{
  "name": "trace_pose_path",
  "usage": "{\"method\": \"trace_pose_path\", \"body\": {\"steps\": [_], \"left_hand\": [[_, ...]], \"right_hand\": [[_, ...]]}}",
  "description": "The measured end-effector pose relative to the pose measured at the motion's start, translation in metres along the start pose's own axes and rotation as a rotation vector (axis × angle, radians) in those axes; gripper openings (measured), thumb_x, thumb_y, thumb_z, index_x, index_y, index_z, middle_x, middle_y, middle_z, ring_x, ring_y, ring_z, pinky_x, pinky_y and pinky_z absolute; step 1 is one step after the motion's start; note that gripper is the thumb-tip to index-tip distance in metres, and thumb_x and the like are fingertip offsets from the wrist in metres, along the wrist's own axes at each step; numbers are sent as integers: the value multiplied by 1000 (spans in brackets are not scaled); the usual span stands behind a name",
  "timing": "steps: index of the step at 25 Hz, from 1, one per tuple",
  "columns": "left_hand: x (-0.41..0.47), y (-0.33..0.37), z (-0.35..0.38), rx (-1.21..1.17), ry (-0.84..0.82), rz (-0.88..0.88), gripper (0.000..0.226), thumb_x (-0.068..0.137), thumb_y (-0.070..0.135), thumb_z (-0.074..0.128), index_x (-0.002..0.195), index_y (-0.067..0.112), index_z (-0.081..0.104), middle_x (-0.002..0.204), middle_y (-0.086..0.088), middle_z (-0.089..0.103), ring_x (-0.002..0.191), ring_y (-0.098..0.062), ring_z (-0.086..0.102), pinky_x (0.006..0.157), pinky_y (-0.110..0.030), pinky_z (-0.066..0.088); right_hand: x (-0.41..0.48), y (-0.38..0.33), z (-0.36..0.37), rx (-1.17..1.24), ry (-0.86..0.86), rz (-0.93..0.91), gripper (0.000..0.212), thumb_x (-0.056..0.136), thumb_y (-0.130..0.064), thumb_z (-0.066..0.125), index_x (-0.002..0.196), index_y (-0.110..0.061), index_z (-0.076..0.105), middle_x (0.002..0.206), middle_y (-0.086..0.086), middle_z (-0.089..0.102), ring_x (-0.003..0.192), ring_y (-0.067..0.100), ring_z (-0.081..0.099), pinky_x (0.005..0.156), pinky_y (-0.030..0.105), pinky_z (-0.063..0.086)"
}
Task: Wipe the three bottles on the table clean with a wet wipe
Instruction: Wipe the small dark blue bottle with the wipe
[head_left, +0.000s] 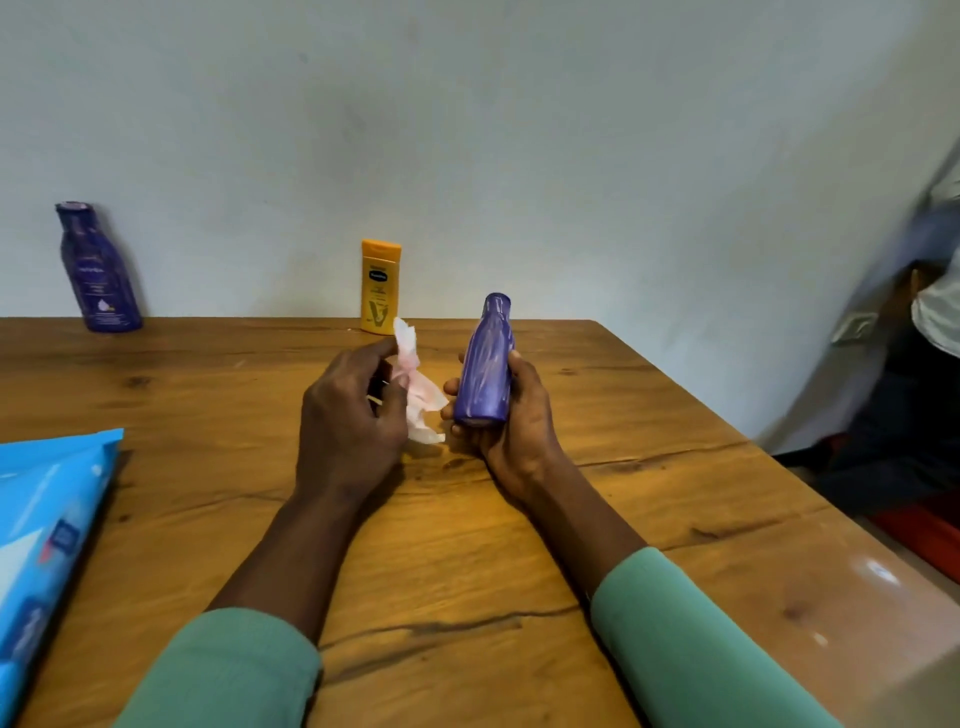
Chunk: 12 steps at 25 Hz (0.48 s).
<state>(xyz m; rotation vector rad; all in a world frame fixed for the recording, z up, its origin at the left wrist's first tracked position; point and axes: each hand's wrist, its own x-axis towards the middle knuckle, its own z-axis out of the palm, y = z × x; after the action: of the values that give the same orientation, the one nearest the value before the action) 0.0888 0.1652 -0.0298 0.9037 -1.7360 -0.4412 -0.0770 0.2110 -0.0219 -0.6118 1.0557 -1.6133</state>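
Head view: the right grip (514, 431) is closed round the lower body of the purple bottle (485, 364), with the thumb on its right side and the fingertips showing at its left edge. It holds the bottle just above the worktop (467, 571). The bottle's long axis runs away from the person and tilts upward, with the cap at the far, high end and the base toward the wrist. Pale streaks run along its side; I cannot tell whether they are moisture or glare.

The left grip (353, 415) pinches a crumpled wet wipe (415, 395), whose loose ends stick out above and below the fingers. The wipe is just beside the bottle, on its left, with a narrow gap between them, so they are not touching. The coming move looks like a short sideways reach to the right, then strokes along the bottle's length.

The yellow bottle (381, 286) stands upright at the far edge, behind the wipe. The dark blue bottle (98, 270) stands far off to the left by the wall. Both are well apart from either hand. A blue wipes pack (47, 545) lies at the near left.
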Motion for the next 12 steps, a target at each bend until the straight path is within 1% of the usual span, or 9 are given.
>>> {"method": "trace_pose_path", "body": {"steps": [2, 4, 6, 8, 10, 12], "left_hand": [[-2, 10, 4, -12, -11, 5, 40, 95, 19, 73, 133, 20, 63, 113, -3, 72, 92, -13, 69, 71, -30, 62], [-6, 18, 11, 25, -42, 53, 31, 95, 23, 73, 126, 19, 67, 107, -1, 73, 86, -11, 68, 69, -30, 62], [-11, 23, 19, 61, -95, 59, 28, 97, 22, 71, 124, 18, 72, 111, -3, 75, 89, -10, 68, 75, -28, 61], [-15, 22, 22, 76, -103, 14, 29, 98, 19, 70, 127, 17, 73, 113, -5, 74, 93, -11, 68, 80, -28, 60], [-16, 23, 20, 71, -76, -9, 31, 98, 17, 70, 128, 17, 72, 111, -6, 74, 93, -13, 68, 81, -32, 61], [-16, 25, 20, 48, -60, 20, 30, 96, 17, 71, 126, 18, 74, 105, -5, 72, 88, -13, 68, 77, -36, 62]], "right_hand": [[4, 7, 6, 20, 29, -26, 61, 105, -57, 42, 149, -15, 51, 104, 14, 77, 85, 24, 74, 70, 38, 61], [7, 13, 7, 95, 22, -70, 58, 105, -52, 46, 149, -15, 52, 113, 14, 77, 94, 25, 76, 75, 39, 63], [7, 13, 7, 145, 5, -98, 58, 106, -53, 44, 150, -15, 51, 109, 10, 80, 94, 22, 79, 75, 38, 64], [7, 14, 8, 123, -9, -68, 63, 107, -60, 37, 148, -16, 53, 112, 9, 80, 95, 22, 79, 74, 38, 64], [6, 15, 13, 73, -24, -27, 66, 104, -67, 33, 138, -17, 62, 115, 10, 80, 97, 24, 79, 76, 41, 65], [7, 16, 14, 64, -24, -5, 65, 104, -67, 34, 131, -17, 64, 104, 12, 81, 90, 24, 80, 71, 40, 65]]}}
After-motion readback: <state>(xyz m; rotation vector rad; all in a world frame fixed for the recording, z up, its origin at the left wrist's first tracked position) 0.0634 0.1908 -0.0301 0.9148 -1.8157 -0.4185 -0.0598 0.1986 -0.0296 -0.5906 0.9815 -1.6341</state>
